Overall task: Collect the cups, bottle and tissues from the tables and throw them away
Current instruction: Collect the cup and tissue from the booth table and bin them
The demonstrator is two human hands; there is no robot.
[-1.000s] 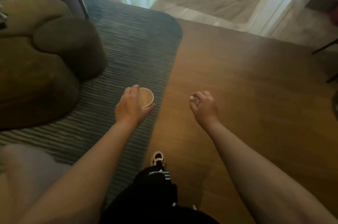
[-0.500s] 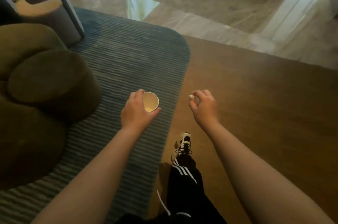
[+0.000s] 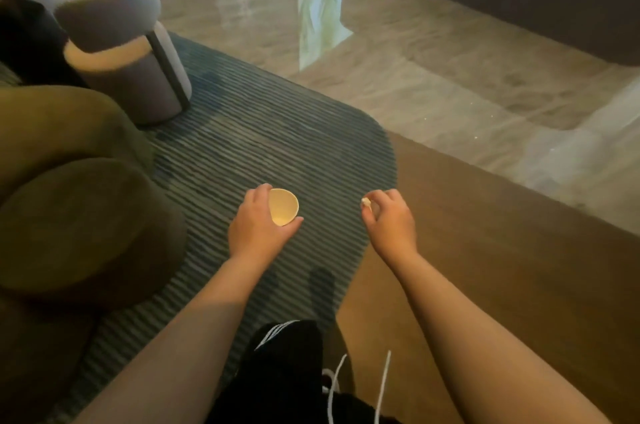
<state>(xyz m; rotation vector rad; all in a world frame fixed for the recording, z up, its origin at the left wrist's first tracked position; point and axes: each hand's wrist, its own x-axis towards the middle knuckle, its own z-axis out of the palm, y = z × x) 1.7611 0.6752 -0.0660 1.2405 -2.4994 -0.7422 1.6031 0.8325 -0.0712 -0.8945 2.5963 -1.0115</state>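
Mid-carry: left hand is wrapping fingers around a paper cup, right hand pinching a tissue wad; no bin showing, disposal pending.

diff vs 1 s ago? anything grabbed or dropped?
Nothing grabbed or dropped. The person walked forward along the rug: the stool and stone floor came closer. Unchanged: left hand holds the cup, right hand pinches the small white wad.

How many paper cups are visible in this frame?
1. A single paper cup is held in the left hand, above the striped rug. Others may be out of view.
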